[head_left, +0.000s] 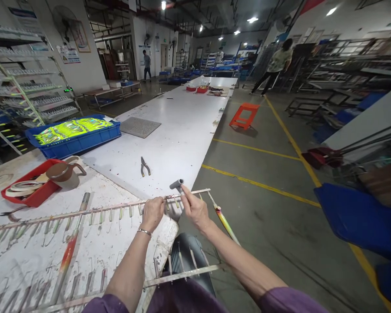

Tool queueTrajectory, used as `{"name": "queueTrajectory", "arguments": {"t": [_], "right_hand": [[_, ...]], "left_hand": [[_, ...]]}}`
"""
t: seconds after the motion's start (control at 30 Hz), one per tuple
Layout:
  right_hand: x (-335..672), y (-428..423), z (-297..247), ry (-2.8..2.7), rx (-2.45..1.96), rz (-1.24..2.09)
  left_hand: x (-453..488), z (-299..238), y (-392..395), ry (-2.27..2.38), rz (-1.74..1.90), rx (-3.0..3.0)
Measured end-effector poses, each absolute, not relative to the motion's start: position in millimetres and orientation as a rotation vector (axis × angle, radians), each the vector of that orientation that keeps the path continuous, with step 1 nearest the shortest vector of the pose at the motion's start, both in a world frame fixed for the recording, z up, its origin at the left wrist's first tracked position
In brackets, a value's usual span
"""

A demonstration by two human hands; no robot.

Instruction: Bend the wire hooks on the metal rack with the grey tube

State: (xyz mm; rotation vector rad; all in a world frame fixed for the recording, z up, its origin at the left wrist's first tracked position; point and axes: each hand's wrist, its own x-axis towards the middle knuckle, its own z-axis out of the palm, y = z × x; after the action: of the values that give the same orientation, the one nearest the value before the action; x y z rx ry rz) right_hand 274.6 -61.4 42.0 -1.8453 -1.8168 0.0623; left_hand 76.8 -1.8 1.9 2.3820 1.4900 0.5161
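Note:
A long thin metal rail [94, 211] with several small lures hanging from it lies across the corner of the white table [169, 143]. My left hand [152, 212] is closed on the rail, pinching near one hanging piece. My right hand [193, 208] grips a small grey cylindrical tool [177, 184], held just above the rail's right part. A second rail [182, 274] with hanging pieces rests over my lap. A painted rod [224, 221] slants down under my right wrist.
Pliers [144, 166] lie on the table ahead. A red tray [32, 188] with tape rolls and a blue crate [74, 138] of yellow packets stand at the left. An orange stool [244, 115] stands on the floor; people walk far off. Blue bins sit at the right.

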Motion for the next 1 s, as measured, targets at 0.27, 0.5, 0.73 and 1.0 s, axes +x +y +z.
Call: {"name": "queueTrajectory", "arguments": {"t": [0.27,0.5,0.73,1.0], "right_hand": [[266.5,-64.4,41.3,-1.833,-1.807,0.03],[275.1,-66.6,41.3,-1.843,-1.914,0.076],[275.0,-61.1,29.2,-1.87,-1.95,0.032],[276.1,-64.9,30.8,-1.725,-1.793,-0.045]], "left_hand": [[77.2,3.3,-4.6,1.487,0.578,2.364],[78.7,1.2,-3.7,1.479,0.536,2.4],[77.4,-1.0,-3.4,1.479,0.513,2.403],[78.9,-4.6,-2.5,1.496,0.52,2.401]]}}
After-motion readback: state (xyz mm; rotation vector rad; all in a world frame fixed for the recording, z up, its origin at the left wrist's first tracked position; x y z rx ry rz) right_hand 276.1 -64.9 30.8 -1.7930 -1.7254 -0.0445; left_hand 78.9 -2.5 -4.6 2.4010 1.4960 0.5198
